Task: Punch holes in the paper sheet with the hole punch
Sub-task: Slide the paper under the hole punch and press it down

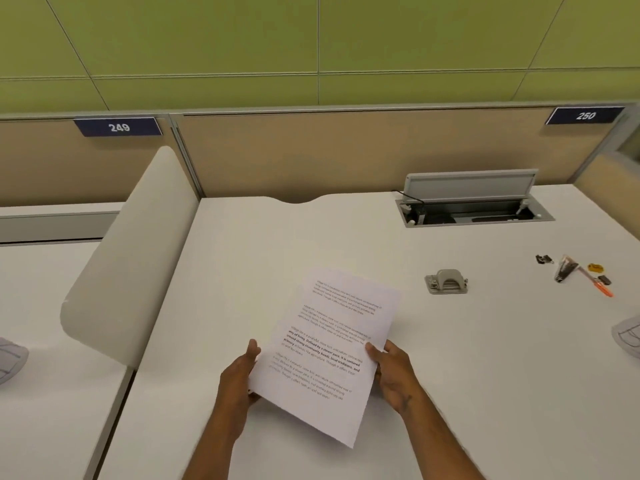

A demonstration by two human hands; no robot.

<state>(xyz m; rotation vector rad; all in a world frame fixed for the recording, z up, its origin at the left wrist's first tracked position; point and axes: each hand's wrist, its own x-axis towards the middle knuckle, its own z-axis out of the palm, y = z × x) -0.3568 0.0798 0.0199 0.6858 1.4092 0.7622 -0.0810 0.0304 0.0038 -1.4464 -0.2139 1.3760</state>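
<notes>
A white paper sheet [325,351] with printed text is held above the white desk [485,375], turned a little clockwise. My left hand [239,372] grips its left edge and my right hand [391,372] grips its right edge, thumbs on top. The grey hole punch [446,281] stands on the desk beyond the sheet, up and to the right of my right hand, apart from both hands and the paper.
An open cable hatch [474,206] is set into the desk at the back right. Small items lie at the far right: binder clips [543,259], a stapler-like tool [565,269], an orange pen [599,285]. A curved white divider [131,271] borders the desk on the left.
</notes>
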